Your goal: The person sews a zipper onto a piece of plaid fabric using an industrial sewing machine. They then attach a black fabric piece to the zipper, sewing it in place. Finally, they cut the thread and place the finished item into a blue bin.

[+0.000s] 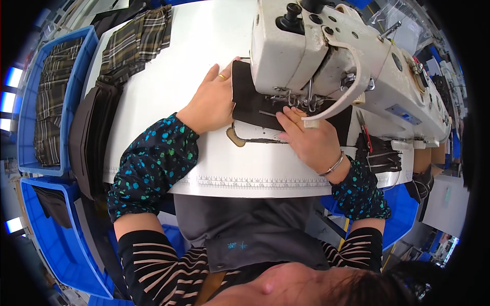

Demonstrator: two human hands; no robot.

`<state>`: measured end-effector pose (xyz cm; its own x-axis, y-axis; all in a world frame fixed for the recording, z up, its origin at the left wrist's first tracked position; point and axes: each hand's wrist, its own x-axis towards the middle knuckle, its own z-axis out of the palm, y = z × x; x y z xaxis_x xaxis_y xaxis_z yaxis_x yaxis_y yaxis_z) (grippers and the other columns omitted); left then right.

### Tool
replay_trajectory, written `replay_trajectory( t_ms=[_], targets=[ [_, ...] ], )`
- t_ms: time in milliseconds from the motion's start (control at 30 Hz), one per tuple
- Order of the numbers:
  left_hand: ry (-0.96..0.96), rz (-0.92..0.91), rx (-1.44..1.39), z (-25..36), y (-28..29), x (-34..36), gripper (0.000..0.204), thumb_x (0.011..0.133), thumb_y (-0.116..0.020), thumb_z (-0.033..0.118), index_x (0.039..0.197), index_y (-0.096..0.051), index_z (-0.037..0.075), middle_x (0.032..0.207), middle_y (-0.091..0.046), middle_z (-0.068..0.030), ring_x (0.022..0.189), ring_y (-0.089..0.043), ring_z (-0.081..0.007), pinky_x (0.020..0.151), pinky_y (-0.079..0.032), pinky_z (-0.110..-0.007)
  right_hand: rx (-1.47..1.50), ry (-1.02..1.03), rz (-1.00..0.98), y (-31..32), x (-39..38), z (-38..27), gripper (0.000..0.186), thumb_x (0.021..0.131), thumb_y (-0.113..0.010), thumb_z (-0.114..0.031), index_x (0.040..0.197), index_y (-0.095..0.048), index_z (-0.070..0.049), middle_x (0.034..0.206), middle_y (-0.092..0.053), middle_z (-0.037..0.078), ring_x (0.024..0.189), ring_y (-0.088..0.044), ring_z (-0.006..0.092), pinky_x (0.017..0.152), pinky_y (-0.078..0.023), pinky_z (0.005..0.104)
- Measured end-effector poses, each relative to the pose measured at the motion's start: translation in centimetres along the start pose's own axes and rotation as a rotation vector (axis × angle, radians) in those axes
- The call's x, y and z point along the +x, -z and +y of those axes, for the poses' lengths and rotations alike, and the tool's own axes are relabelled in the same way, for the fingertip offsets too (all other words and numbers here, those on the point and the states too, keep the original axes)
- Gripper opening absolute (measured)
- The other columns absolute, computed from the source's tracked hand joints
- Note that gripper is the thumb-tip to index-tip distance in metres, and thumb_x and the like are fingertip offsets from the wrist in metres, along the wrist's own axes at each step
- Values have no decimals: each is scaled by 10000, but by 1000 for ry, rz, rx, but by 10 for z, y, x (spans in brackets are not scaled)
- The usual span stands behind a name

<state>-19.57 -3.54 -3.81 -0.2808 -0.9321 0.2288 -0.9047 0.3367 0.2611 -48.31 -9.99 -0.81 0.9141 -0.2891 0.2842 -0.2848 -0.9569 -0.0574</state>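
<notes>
A dark brown fabric piece [247, 94] lies under the head of a white sewing machine [286, 56], with a short pale slit or line near its middle. At its left edge is my left hand [212, 99], fingers stretched and apart, a ring on one. The fabric's edge hides part of that hand. My right hand [311, 140] rests its fingertips on the fabric just in front of the presser foot [310, 101]; the fingers lie extended, pressing down. Both hands are open. Below the fabric, a dark slot outline and a tan patch [235, 137] show on the white table [219, 166].
Folded dark fabric pieces [92, 137] and plaid pieces [138, 41] are stacked at left. A blue bin [92, 46] holds more plaid; another blue bin [56, 245] stands nearer. Red-handled thread snips [366, 135] and dark fabric strips [383, 155] lie at right. A ruler scale [245, 182] runs along the front edge.
</notes>
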Motion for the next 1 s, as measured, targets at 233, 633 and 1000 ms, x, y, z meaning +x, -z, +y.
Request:
replay_trajectory(
  t_ms=[233,633,1000],
  targets=[
    [195,520,77,-4,21,-10,458,811,-643,-57,1247,-723,54,1281,-710,-104,1180,-653,-309,1035,-513,-421,-50,53,32,-10,-10,3,407,906,-768,-222,1271,-736,-43,1333,-715,155,1195,-710,306,927,-591,401],
    [-54,177,-10,63,3,-22,339,922,-767,195,1229,-749,52,1260,-718,-90,1201,-678,-286,1004,-567,-392,77,-4,-26,-7,-6,10,456,868,-806,-250,1273,-715,-59,1304,-677,107,1141,-672,285,947,-576,411],
    [-41,217,-22,60,-7,-20,377,938,-758,221,1277,-731,58,1348,-683,-109,1269,-650,-297,1058,-539,-427,47,-61,-74,-9,-6,16,527,872,-813,-243,1352,-681,-71,1478,-646,65,1321,-651,257,979,-581,377]
  ],
)
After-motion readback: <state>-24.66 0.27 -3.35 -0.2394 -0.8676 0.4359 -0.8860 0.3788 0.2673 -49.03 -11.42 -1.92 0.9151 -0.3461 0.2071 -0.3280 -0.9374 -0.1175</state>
